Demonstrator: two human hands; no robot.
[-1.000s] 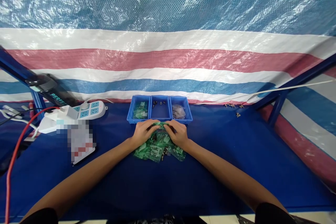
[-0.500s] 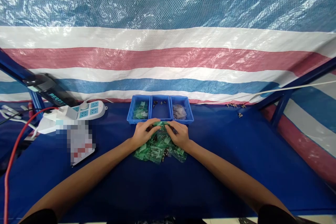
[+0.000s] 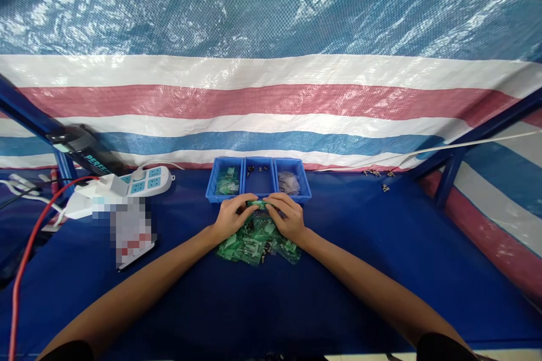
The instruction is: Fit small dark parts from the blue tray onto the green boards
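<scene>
Between my two hands is a small green plastic bag (image 3: 256,203), pinched at its left end by my left hand (image 3: 232,218) and at its right end by my right hand (image 3: 288,216). What lies inside this bag is too small to make out. Just below the fingers a pile of clear green bags (image 3: 249,245) with small metal parts spreads over the blue table. A few loose dark parts (image 3: 266,249) show among the bags. My fingertips are close to the front of three blue trays.
The left tray (image 3: 209,189) holds green bags, the middle tray (image 3: 259,183) a few small metal parts, the right tray (image 3: 307,187) clear bags. A power strip (image 3: 154,180), a bottle (image 3: 87,149) and a red cable (image 3: 31,248) lie left. Several small metal pieces (image 3: 385,188) lie back right.
The bag between my fingers now looks narrower, like a thin strip. Both hands stay nearly in place, while the whole view has shifted slightly.
</scene>
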